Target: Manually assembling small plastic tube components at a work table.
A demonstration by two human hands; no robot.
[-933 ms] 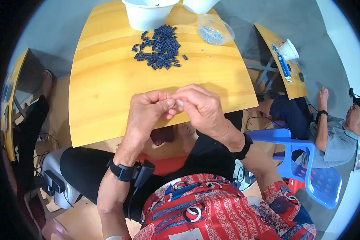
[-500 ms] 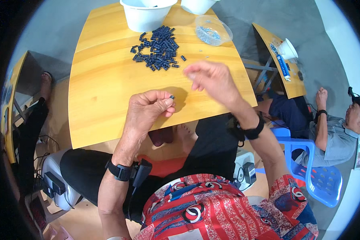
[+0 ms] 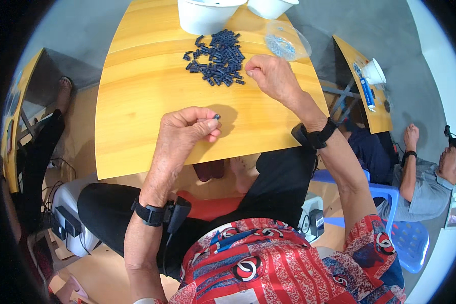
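Observation:
My left hand [image 3: 187,133] is closed over the near half of the table, pinching a small dark plastic piece [image 3: 217,116] between thumb and forefinger; the piece's round end shows at the fingertips. Farther forward and to the right, my right hand [image 3: 275,78] has its fingers curled and pressed together, low over the wood beside the right edge of a pile of small dark plastic pieces [image 3: 223,57]. Whatever lies between those fingertips is hidden. Behind this hand is a clear round tub [image 3: 297,44] with many small silvery parts in it.
A large white bucket [image 3: 207,17] stands behind the pile, and a second white tub [image 3: 272,7] is to its right. The wooden table [image 3: 137,121] ends in front of my legs. To the right, a person [image 3: 423,175] sits by another table [image 3: 379,114] and a blue plastic chair [image 3: 410,243].
My right hand has moved forward to the pile's right edge and its fingers have drawn together. The left hand keeps its pinch on the dark piece. The view has shifted slightly.

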